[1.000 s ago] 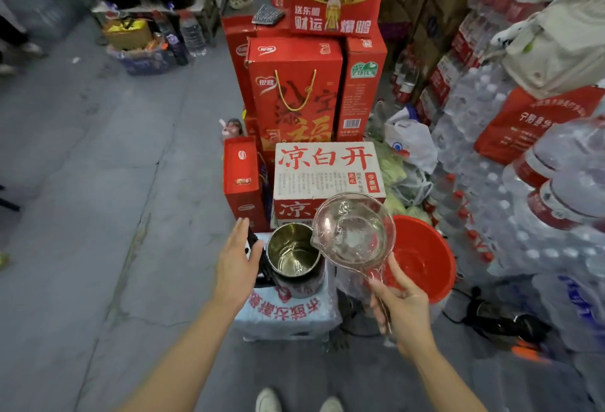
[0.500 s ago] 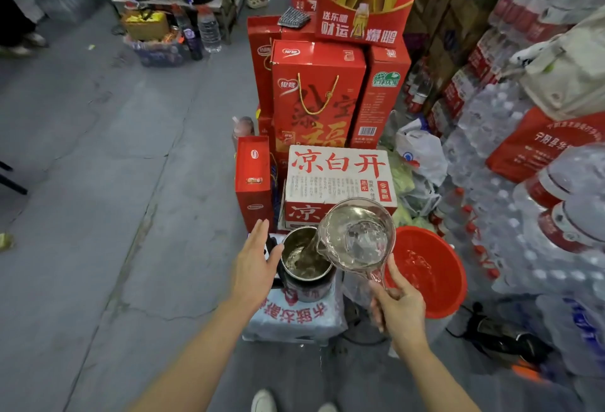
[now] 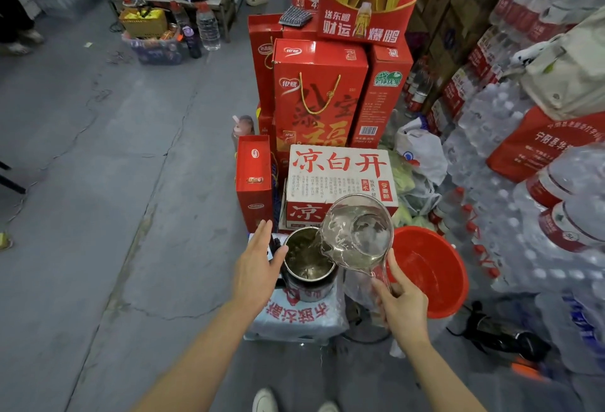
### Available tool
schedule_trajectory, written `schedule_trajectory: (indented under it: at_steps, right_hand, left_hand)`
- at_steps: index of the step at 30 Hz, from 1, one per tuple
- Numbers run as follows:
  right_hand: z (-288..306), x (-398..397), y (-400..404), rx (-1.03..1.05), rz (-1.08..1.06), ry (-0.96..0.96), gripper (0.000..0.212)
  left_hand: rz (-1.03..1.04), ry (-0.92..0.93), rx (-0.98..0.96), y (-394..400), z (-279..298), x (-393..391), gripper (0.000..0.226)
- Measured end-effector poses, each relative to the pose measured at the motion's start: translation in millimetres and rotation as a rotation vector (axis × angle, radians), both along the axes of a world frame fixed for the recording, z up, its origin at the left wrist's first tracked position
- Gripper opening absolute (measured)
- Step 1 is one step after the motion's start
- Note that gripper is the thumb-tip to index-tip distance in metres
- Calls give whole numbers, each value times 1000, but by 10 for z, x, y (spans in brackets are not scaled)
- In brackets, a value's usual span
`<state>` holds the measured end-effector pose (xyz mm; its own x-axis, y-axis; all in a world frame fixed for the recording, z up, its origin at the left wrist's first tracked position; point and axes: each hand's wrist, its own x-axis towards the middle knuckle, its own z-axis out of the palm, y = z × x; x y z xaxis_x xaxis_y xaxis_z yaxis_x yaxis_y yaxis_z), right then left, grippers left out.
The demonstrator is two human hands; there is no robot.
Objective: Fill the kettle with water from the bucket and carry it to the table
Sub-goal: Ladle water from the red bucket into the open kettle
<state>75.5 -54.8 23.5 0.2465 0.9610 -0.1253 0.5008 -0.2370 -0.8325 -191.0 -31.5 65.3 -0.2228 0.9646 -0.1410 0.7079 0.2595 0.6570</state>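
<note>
Stacked red boxes point(image 3: 319, 94) behind a steel kettle point(image 3: 307, 262); right hand point(image 3: 401, 308) gripping a clear ladle point(image 3: 358, 234) pours water in, left hand point(image 3: 258, 269) open beside it.

**Hands, current pose**

Left hand point(image 3: 258, 269): arm extended forward, palm flat, fingers straight and together, thumb splayed, gripping nothing. Right hand point(image 3: 401, 303): arm extended, fingers curled closed around a thin handle, wrist rolled leftward.
</note>
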Motion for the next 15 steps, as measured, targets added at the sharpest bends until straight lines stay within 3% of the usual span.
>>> schedule_trajectory:
  at_steps: [15]
  right_hand:
    - [128, -141, 33, 54, 152, -314, 72]
  left_hand:
    - [1, 1, -10, -26, -38, -46, 69]
